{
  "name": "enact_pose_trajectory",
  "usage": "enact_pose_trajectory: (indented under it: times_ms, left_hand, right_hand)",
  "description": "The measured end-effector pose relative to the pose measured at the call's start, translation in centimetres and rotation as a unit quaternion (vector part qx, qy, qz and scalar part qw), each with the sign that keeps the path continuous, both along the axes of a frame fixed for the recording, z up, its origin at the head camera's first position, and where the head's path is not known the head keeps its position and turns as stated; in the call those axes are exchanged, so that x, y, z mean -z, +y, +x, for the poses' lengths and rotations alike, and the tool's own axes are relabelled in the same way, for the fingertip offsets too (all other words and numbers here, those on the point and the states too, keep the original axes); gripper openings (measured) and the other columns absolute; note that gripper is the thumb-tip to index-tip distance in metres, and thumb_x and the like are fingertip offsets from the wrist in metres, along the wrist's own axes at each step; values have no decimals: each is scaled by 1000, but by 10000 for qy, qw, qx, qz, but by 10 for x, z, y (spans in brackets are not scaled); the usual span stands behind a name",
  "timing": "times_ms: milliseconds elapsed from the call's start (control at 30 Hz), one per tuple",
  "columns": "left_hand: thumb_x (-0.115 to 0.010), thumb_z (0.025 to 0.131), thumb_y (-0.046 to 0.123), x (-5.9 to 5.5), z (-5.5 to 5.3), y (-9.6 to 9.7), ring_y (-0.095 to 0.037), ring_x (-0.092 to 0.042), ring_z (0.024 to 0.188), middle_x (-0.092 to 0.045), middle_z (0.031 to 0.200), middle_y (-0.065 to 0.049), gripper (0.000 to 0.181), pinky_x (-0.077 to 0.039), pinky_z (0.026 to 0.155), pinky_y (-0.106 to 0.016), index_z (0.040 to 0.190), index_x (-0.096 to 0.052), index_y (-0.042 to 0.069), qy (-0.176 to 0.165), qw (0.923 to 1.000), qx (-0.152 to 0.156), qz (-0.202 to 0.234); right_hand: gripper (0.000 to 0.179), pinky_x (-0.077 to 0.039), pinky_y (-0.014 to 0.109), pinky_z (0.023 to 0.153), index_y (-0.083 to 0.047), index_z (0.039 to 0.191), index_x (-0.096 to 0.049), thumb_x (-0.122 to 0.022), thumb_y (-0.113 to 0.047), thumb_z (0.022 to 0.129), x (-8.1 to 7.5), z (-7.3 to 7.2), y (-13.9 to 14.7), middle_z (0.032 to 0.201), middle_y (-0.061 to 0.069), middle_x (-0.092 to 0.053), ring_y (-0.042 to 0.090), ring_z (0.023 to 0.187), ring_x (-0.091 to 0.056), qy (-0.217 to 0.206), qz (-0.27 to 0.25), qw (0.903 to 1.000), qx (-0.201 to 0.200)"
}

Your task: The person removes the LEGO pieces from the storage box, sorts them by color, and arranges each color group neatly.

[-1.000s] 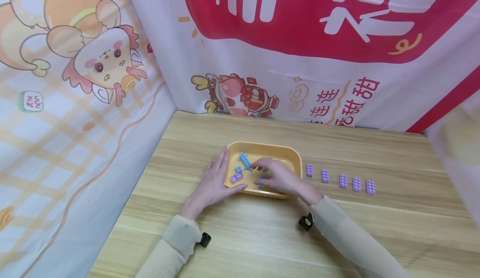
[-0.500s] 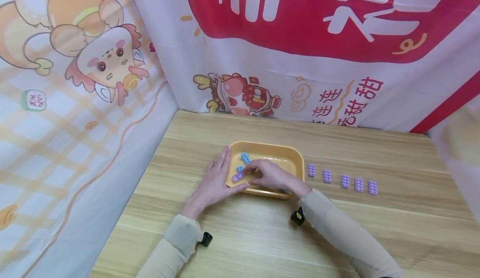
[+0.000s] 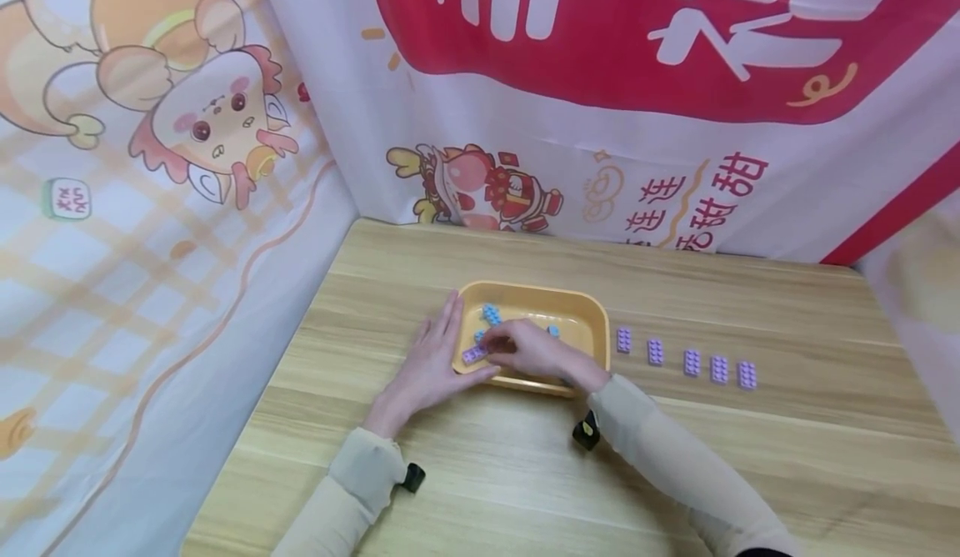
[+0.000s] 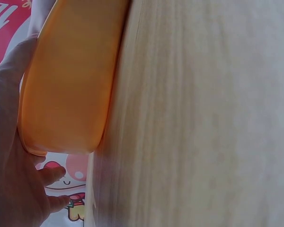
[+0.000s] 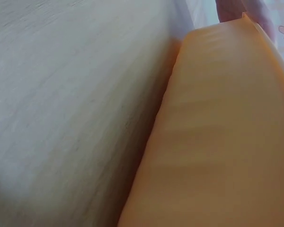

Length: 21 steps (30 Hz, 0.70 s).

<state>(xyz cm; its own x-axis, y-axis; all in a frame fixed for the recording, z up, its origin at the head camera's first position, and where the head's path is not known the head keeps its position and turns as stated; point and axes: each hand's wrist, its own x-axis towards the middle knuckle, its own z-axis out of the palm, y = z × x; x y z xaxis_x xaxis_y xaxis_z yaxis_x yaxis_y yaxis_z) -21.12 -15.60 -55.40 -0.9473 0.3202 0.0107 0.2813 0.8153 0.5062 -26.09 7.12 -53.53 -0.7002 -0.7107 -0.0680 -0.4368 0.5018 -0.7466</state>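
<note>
A yellow-orange plastic tray (image 3: 581, 336) holds small toy bricks. My left hand (image 3: 427, 361) rests against its left end, fingers straight along the side and thumb across the front corner; the left wrist view shows this hand (image 4: 14, 118) at the tray's rim. Inside the tray, my right hand (image 3: 528, 348) has curled fingers, with its fingertips at the right end of a purple toy brick (image 3: 472, 354), seeming to pinch it. Blue toy bricks (image 3: 491, 313) lie behind and beside it. The right hand covers part of the tray. Only the tray's outer wall (image 5: 217, 127) fills the right wrist view.
Several purple bricks (image 3: 692, 363) stand apart in a row on the wooden table (image 3: 495, 474), right of the tray. A printed cloth (image 3: 600, 98) hangs behind the table, and another patterned cloth (image 3: 277, 307) hangs along the left side.
My right hand has moved left and lower inside the tray, its spread fingers drawing together at the purple brick. The left hand stays at the tray's end.
</note>
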Motion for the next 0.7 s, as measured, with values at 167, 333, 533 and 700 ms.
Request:
enact_pose_trajectory:
  times_ms: [167, 333, 533, 700]
  left_hand:
    - [-63, 89, 89, -1, 0, -1, -35, -16, 173, 16, 187, 2, 134, -10, 142, -62, 177, 8, 18, 11, 10000, 25, -8]
    - [-62, 89, 91, 0, 0, -1, -34, -15, 173, 9, 188, -5, 135, -11, 142, -63, 177, 7, 16, 66, 9999, 83, 1]
    - [-61, 88, 92, 0, 0, -1, -35, -16, 173, 8, 189, -6, 135, -12, 141, -63, 178, 6, 17, 123, 9999, 49, -56]
    - [-61, 89, 91, 0, 1, 0, -35, -17, 173, 8, 189, -5, 134, -13, 142, -62, 178, 7, 18, 124, 9999, 28, -93]
  right_hand:
    - [27, -66, 41, 104, -2, 127, -78, -76, -4, 100, -1, -2, -11, 121, 10, -82, 24, 112, -77, 110, -27, 9995, -279]
    - [29, -66, 36, 94, -2, 124, -79, -82, -4, 94, -1, -2, -19, 118, 10, -81, 24, 103, -74, 382, 190, 9978, -509]
    - [27, -59, 24, 81, -5, 116, -80, -88, -13, 92, 0, -2, -22, 108, 7, -78, 19, 91, -69, 578, 491, 9966, -320]
    - [19, -58, 21, 75, -8, 103, -78, -89, -12, 89, 3, -2, -24, 97, 3, -74, 12, 82, -64, 819, 644, 9945, -109]
